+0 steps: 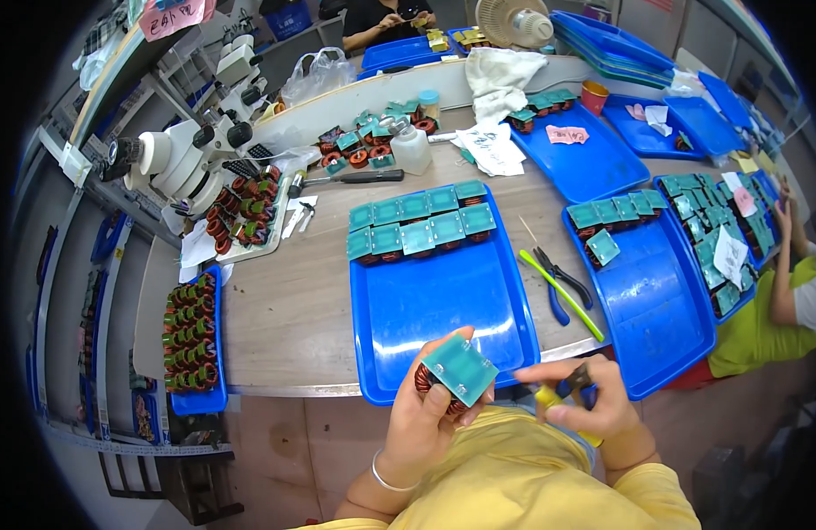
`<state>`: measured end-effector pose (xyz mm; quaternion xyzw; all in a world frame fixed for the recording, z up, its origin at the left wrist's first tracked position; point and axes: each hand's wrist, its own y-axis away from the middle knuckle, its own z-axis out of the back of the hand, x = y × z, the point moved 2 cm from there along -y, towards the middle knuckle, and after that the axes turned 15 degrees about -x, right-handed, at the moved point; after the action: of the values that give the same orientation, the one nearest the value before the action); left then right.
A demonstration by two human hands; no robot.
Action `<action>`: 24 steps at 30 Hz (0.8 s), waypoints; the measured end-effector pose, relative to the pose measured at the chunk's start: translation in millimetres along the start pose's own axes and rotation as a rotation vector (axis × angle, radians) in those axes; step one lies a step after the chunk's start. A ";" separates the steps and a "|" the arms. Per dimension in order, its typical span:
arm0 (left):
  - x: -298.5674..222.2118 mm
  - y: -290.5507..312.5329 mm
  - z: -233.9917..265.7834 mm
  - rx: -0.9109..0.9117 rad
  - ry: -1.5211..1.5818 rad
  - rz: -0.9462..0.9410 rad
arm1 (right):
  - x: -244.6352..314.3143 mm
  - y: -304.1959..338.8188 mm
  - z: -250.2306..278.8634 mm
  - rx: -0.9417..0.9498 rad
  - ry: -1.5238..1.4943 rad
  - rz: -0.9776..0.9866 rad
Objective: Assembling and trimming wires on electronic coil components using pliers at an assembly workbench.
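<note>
In my left hand point(426, 411) is a copper-wound coil with a square green circuit board point(461, 371) on top, held tilted over the near edge of a blue tray. My fingers wrap round the winding and the board's edge. Close by on the right, my right hand point(607, 402) is closed round a yellow and dark blue hand tool point(547, 399); its exact kind is partly hidden by the fingers. The blue tray point(439, 309) in front of me carries two rows of similar green-topped coils point(417, 237) at its far end.
Pliers point(562, 283) and a lime-green stick point(567, 296) lie right of the tray. Another blue tray point(651, 300) stands beyond them. A microscope point(174, 163), loose coils point(245, 212) and a coil-filled tray point(216, 344) are at left. Co-workers sit at the far side and right.
</note>
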<state>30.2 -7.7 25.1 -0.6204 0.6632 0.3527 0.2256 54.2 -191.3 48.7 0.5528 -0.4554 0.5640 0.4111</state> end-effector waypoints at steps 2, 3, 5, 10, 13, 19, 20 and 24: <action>0.7 -2.1 -0.1 -0.008 -0.036 0.005 | 0.1 -4.5 -5.1 0.045 0.045 0.096; 1.3 -2.8 2.2 0.010 -0.040 0.001 | -1.0 -5.1 -7.5 0.049 0.037 0.083; 0.8 -2.0 3.9 0.023 -0.047 -0.009 | 2.4 -10.2 -4.5 0.089 0.118 0.014; -4.9 8.6 14.3 -0.143 -0.137 -0.146 | -22.6 -14.5 -7.5 -0.219 -0.074 0.091; -11.7 2.7 36.9 -0.238 -0.255 -0.189 | -35.8 -30.5 16.9 -0.535 0.015 0.009; -80.9 0.9 130.0 -0.672 -0.411 -0.839 | -60.3 -60.7 27.2 -0.421 0.670 0.179; -97.3 2.9 150.7 -0.764 -0.494 -0.913 | -58.9 -64.0 22.5 -0.421 0.755 0.130; -155.4 34.1 263.0 -1.146 -0.693 -1.117 | -68.1 -72.1 13.0 -0.469 0.847 0.219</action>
<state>-19.7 291.4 -24.8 -0.7304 -0.1239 0.6387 0.2078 130.6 -183.3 -15.3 0.1167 -0.4183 0.6613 0.6116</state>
